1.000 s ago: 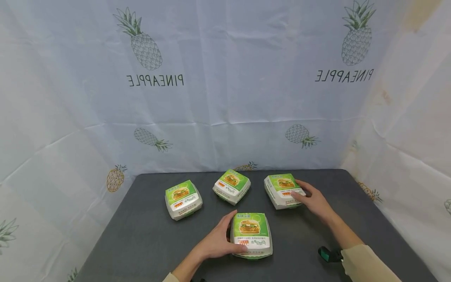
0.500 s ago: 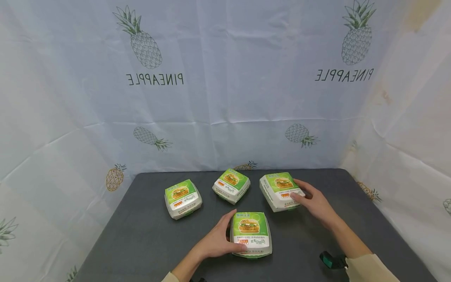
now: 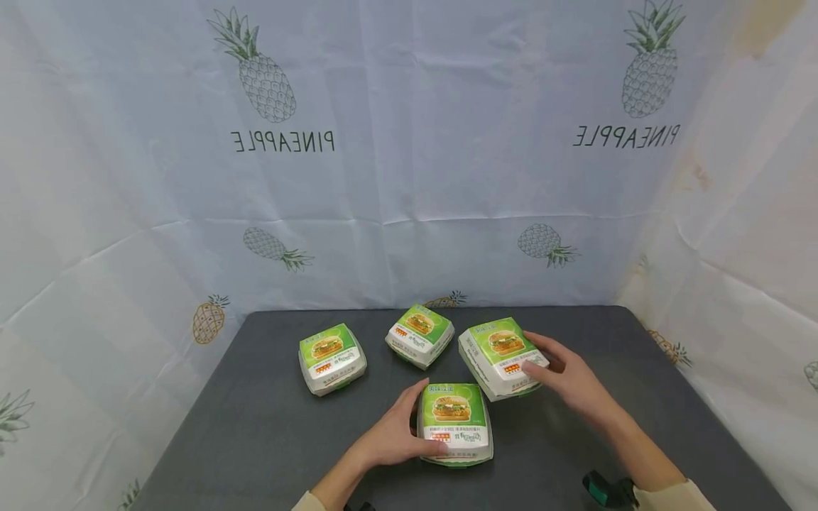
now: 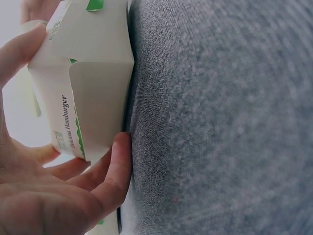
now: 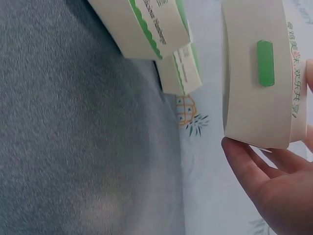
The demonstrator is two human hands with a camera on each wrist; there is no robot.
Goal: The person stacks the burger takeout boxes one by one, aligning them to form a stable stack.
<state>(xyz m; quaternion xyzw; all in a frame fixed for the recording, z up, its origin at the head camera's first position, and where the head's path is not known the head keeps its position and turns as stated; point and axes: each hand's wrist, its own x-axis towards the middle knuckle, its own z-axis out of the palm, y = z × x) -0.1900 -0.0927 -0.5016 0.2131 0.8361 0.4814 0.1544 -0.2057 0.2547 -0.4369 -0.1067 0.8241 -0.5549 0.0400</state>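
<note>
My left hand grips the near hamburger box at its left side and front corner. That white-and-green carton sits on the dark table, as the left wrist view of the box confirms. Another hamburger box is held up off the table by my right hand, thumb on the front edge and fingers on the right side. In the right wrist view a gap shows between this raised box and the grey surface. It hangs just behind and right of the near box.
Two more hamburger boxes stand on the table: one at the left, one at the back middle. A pineapple-print cloth rises behind the table and along both sides.
My right hand has lifted its hamburger box and carried it left and nearer, toward the near box. The left hand and its box have stayed in place.
</note>
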